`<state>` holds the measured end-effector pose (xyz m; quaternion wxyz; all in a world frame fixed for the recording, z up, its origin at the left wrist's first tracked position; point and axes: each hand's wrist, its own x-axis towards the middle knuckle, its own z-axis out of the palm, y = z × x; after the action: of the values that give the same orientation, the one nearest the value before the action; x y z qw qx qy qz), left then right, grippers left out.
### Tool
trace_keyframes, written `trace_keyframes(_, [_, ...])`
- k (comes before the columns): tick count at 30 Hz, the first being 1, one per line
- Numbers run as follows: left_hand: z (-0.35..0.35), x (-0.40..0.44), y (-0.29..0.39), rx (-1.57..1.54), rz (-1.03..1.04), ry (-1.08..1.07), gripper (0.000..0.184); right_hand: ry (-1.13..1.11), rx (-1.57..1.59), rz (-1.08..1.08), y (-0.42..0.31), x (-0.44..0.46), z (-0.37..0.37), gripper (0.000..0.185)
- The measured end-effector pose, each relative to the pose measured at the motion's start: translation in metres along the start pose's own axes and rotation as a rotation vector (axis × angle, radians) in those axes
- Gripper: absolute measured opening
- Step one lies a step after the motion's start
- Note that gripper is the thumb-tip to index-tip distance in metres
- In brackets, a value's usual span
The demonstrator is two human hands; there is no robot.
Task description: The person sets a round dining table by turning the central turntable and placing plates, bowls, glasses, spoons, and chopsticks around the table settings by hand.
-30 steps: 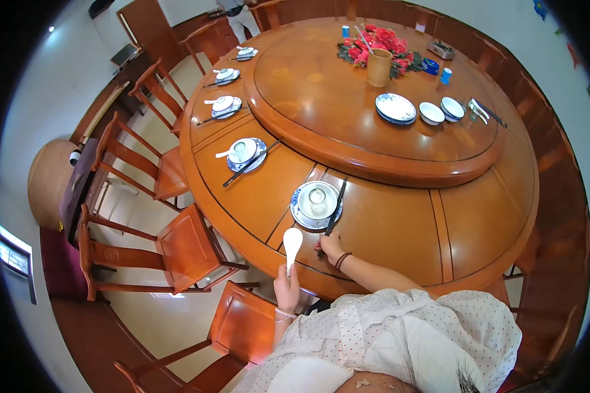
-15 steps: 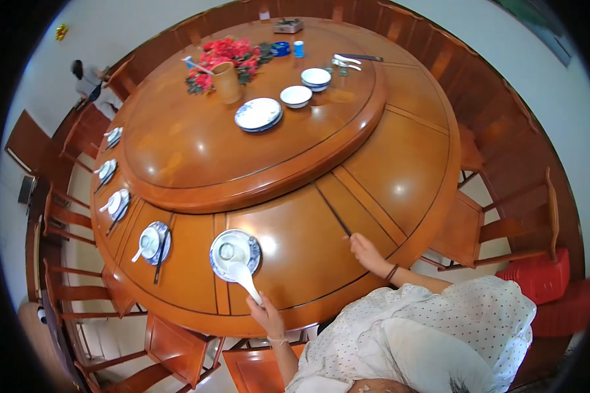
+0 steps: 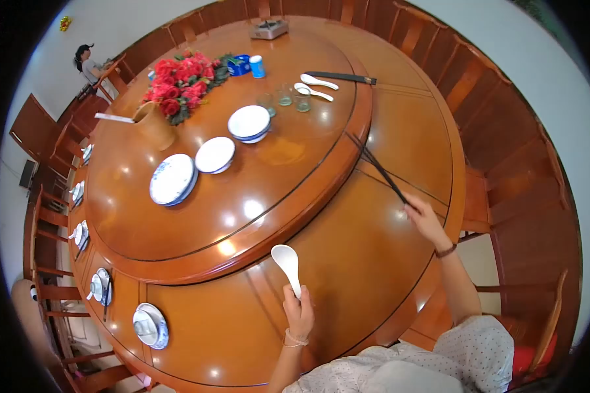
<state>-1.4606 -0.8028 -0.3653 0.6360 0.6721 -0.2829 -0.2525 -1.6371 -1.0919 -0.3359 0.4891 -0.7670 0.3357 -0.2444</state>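
A pale dotted top (image 3: 475,347), thin left bracelet (image 3: 295,340), right wristband (image 3: 446,251) (this one dark).

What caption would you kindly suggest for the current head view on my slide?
Left hand holding a white spoon, right hand holding black chopsticks, above a round wooden table.

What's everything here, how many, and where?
Table: one, brown, centre
Turntable: one, brown, on table
Plates: stacked, blue-white, on turntable
Bowls: several, blue-white, beside plates
Glasses: three-plus, clear, beyond bowls
Loose spoons: two, white, beside glasses
Sticks: some, black, beyond spoons
Flowers: one bunch, red, turntable
Holder: one, brown, by flowers
Box, canister: two, blue, by flowers
Burner: one, silvery, far side
Settings: five, blue-white, table's left
Chairs: many, brown, around table
Person: one, grey-topped, far left
Held spoon: one, white, front
Chopsticks: two, black, right
Left hand: one, holding spoon
Right hand: one, holding chopsticks
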Motion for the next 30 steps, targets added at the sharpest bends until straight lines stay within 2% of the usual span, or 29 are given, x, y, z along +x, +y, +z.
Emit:
trace_keyframes(2, [0.056,0.01,0.004,-0.103,-0.184,0.062,0.008,-0.014,-0.068,0.002,0.014,0.046,-0.042,0.039])
trace_keyframes(3, [0.08,0.017,0.012,-0.095,-0.191,0.078,0.008,-0.007,-0.147,-0.008,0.018,0.068,-0.059,0.038])
trace_keyframes(5, [0.119,0.032,0.029,0.077,-0.075,0.116,0.013,-0.039,-0.117,-0.02,0.032,0.104,-0.086,0.038])
trace_keyframes(8, [0.155,0.073,0.037,0.194,-0.056,0.081,0.015,-0.066,-0.099,-0.031,0.068,0.153,-0.103,0.038])
trace_keyframes(10, [0.176,0.11,0.037,0.212,-0.074,0.067,0.017,-0.035,-0.055,-0.121,0.087,0.181,-0.104,0.037])
trace_keyframes(12, [0.197,0.147,0.04,0.224,-0.095,0.045,0.019,-0.066,-0.051,-0.134,0.093,0.199,-0.104,0.037])
trace_keyframes(14, [0.217,0.182,0.045,0.42,0.006,0.021,0.022,-0.082,-0.068,-0.162,0.098,0.22,-0.104,0.035])
trace_keyframes(15, [0.224,0.199,0.048,0.423,0.001,0.038,0.022,-0.099,-0.064,-0.169,0.099,0.233,-0.103,0.035])
trace_keyframes(18, [0.239,0.25,0.05,0.518,-0.011,-0.002,0.024,-0.009,0.098,-0.164,0.101,0.274,-0.102,0.032])
trace_keyframes(20, [0.249,0.287,0.04,0.546,0.034,0.008,0.026,0.07,-0.18,-0.37,0.106,0.311,-0.107,0.026])
trace_keyframes(21, [0.254,0.306,0.036,0.548,0.033,0.013,0.026,0.066,-0.178,-0.373,0.105,0.327,-0.108,0.026])
trace_keyframes(23, [0.264,0.341,0.027,0.504,-0.033,0.048,0.027,0.146,-0.476,-0.415,0.097,0.359,-0.111,0.021])
trace_keyframes(27, [0.28,0.389,0.008,0.447,-0.123,0.071,0.028,0.171,-0.62,-0.451,0.098,0.427,-0.098,0.018])
trace_keyframes(29, [0.288,0.4,0.006,0.392,-0.117,0.068,0.028,0.213,-0.733,-0.631,0.107,0.455,-0.088,0.018])
trace_keyframes(30, [0.291,0.403,0.005,0.372,-0.13,0.067,0.028,0.173,-0.742,-0.626,0.108,0.463,-0.084,0.019])
